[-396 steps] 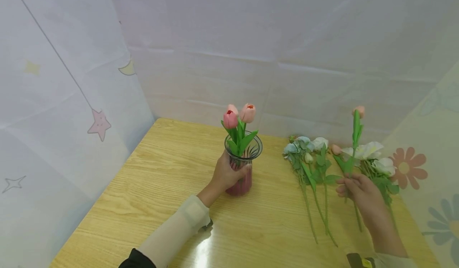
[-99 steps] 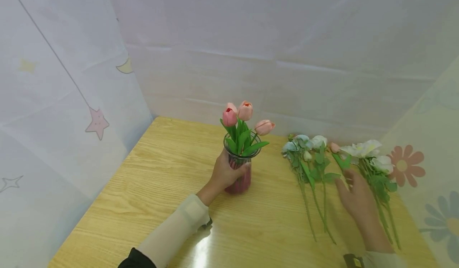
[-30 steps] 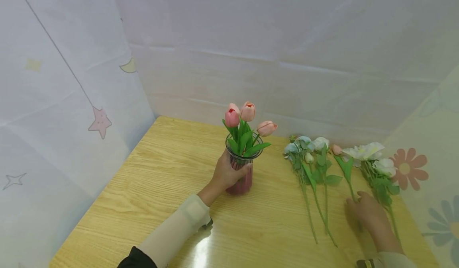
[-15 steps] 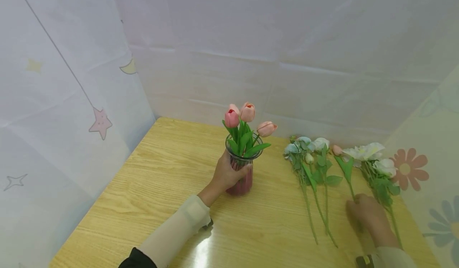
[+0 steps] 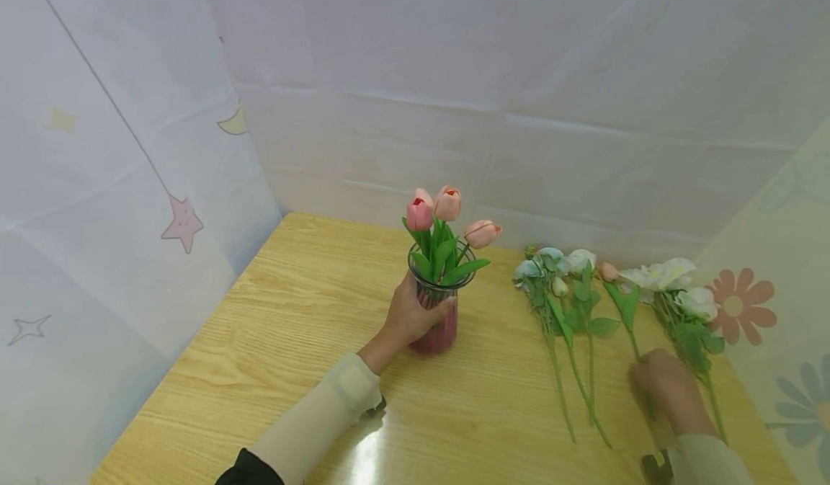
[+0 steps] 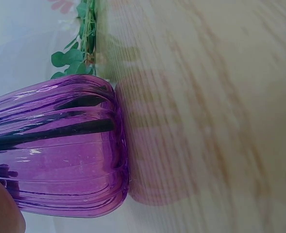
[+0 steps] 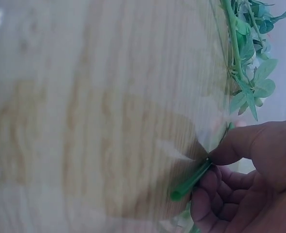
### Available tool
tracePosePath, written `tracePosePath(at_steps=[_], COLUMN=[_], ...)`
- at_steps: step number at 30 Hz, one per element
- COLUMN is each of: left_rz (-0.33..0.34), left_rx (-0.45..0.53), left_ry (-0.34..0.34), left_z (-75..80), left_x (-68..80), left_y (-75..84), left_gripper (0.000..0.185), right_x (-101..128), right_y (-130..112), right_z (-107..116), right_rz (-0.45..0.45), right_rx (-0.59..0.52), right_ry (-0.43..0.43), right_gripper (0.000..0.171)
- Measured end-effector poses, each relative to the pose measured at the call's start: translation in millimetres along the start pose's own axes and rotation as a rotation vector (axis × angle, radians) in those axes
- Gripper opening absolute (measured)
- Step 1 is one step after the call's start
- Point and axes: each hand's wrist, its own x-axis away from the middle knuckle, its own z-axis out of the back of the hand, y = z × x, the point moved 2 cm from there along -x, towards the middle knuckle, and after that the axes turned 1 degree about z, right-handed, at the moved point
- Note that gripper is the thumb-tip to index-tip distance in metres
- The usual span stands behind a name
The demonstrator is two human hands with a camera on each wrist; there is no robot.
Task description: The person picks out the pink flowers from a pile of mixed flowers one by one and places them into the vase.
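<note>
Meanwhile, at a wooden table (image 5: 272, 326) screened by pale printed curtains, a person's left hand (image 5: 407, 318) wraps round a purple glass vase (image 5: 439, 326) near the middle of the tabletop, apparently to steady it where it stands; the left wrist view shows dark stems inside the ribbed glass (image 6: 60, 155), which sits flat on the wood. Three pink tulips (image 5: 447, 215) already stand upright in the vase, their green leaves spilling over the rim. Toward the right edge, the right hand (image 5: 668, 391) rests low on the table with fingers curled, thumb and fingers pinching the lower end of a green tulip stem (image 7: 190, 180); that stem still lies flat, its small pink bud (image 5: 608, 272) pointing toward the far edge. The grip near the cut end seems suited to lifting the flower clear of its neighbours. Just left of the hand lie pale blue flowers (image 5: 551, 272) on long stems, and just to its right, nearest the edge, white flowers (image 5: 668, 276), all well apart from the vase.
</note>
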Motion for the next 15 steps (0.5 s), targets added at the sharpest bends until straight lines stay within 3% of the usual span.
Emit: tracePosePath(at_steps=[8,15], left_rz=[-0.027,-0.076], left_rx=[-0.003,-0.007], left_ry=[0.006,0.02], left_z=[-0.9,-0.5], left_x=[0.8,2.0], left_y=[-0.9,1.2], left_gripper=[0.072,0.074], right_x=[-5.9,-1.7], right_y=[4.1,9.9], right_z=[1.3,2.6], right_rz=[-0.009,-0.052], right_rx=[0.067,-0.069], right_ry=[-0.026,-0.042], right_gripper=[0.054,0.066])
